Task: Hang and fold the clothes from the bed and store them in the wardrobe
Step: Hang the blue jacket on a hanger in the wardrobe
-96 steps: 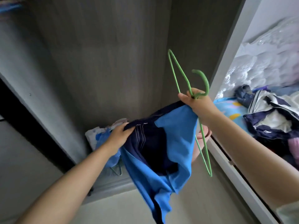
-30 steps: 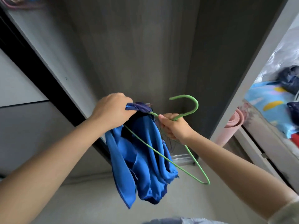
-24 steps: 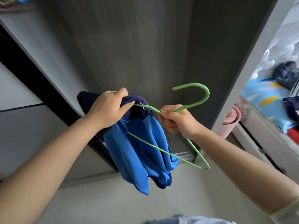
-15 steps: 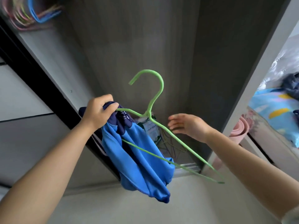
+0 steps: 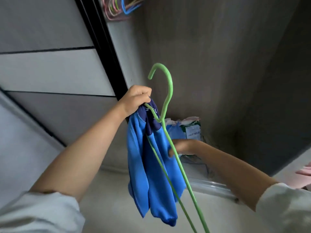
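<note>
garment: blue top [image 5: 156, 167], slick fabric with navy collar, bunched on one shoulder of the green hanger [image 5: 168, 128]
hanger: thin wire, long axis tilts down-right, hook up
left hand [image 5: 136, 100]: fist pinching collar and wire together
right hand [image 5: 182, 147]: fingers loose, touching the cloth from behind, holds nothing
rail: spare hangers [image 5: 121, 6] well above the left hand

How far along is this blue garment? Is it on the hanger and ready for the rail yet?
Partly done: the blue garment is draped on one arm of the green hanger, bunched, not spread. In hand: the left hand grips garment and hanger together; the right hand reaches to the fabric. Left: hooking it up by the spare hangers at the top of the wardrobe.
</note>
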`<state>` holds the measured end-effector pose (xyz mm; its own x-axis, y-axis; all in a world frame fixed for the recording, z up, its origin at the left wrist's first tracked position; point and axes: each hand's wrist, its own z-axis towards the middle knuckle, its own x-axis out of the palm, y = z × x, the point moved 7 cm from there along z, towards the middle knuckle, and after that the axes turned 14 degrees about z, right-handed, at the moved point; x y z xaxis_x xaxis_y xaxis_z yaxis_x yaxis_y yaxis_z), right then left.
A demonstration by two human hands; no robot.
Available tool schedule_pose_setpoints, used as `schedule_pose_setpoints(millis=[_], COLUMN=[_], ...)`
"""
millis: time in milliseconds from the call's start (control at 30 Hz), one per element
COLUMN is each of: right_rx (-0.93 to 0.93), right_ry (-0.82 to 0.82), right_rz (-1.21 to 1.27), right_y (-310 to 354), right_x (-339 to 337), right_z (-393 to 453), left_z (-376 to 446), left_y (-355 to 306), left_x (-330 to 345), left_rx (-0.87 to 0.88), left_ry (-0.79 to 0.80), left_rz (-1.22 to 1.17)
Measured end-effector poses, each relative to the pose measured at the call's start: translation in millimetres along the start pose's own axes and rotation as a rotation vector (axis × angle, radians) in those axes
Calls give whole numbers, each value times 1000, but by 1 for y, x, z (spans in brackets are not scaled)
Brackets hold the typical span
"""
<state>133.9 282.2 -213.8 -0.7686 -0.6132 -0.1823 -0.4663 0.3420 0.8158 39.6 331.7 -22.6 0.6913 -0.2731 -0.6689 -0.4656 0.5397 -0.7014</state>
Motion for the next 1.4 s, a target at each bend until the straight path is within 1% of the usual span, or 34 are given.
schedule_pose_setpoints(millis=[33,67,133,200,233,267,333,367,433,467,500,567,633,667,733,767,833,933,1000,1100,1167,1233,1267,1333,1400], right_rx=[34,95,186,196,225,248,189,122,-2,-22,-19,-27,-27,-29,18,42,85,128,163,205,216,239,255,247,214], right_ry=[19,87,288,376,382,379,293,203,-11,-139,-271,-494,-643,-699,-764,-779,-828,-939,-970,-982,-1074,-1211,-1237,-1206,-1116], right_rz=[125,284,588,601,540,425,88,-85,-380,-484,-515,-433,-324,-321,-369,-426,-517,-457,-361,-261,-203,-183,-180,-104,29], right_y=[-5,-10,-13,-14,-19,-19,-13,-9,0,1,-3,-15,-31,-37,-47,-51,-56,-63,-70,-82,-83,-74,-66,-46,-27], right_x=[2,9,25,40,47,55,66,61,38,20,-2,-43,-71,-80,-90,-94,-106,-130,-142,-147,-147,-150,-152,-157,-163], right_z=[-2,-7,-20,-30,-31,-36,-38,-32,-23,-23,-23,-36,-52,-58,-72,-78,-95,-122,-136,-153,-171,-188,-192,-191,-189], left_z=[-1,-5,-9,-10,-9,-8,-6,-7,-12,-16,-21,-30,-36,-38,-41,-43,-43,-40,-34,-21,-11,-4,-2,4,9], left_y=[3,6,7,0,-5,-8,-12,-11,-1,7,17,35,50,54,55,53,51,49,45,31,19,7,3,-2,-11], left_x=[-2,-6,-14,-19,-20,-22,-24,-26,-34,-39,-44,-49,-50,-51,-47,-43,-31,-14,-8,-1,4,7,9,11,14], left_rx=[-16,-31,-21,18,37,50,63,62,28,-2,-37,-124,-230,-282,-358,-385,-412,-429,-441,-411,-387,-381,-385,-399,-384], left_ry=[-3,-11,-38,-51,-57,-59,-64,-72,-97,-121,-147,-197,-284,-341,-412,-416,-377,-342,-359,-384,-379,-383,-398,-430,-450], left_rz=[-1,-3,-5,-12,-23,-35,-41,-36,-24,-4,35,137,231,279,416,500,649,773,772,735,733,728,715,683,665])
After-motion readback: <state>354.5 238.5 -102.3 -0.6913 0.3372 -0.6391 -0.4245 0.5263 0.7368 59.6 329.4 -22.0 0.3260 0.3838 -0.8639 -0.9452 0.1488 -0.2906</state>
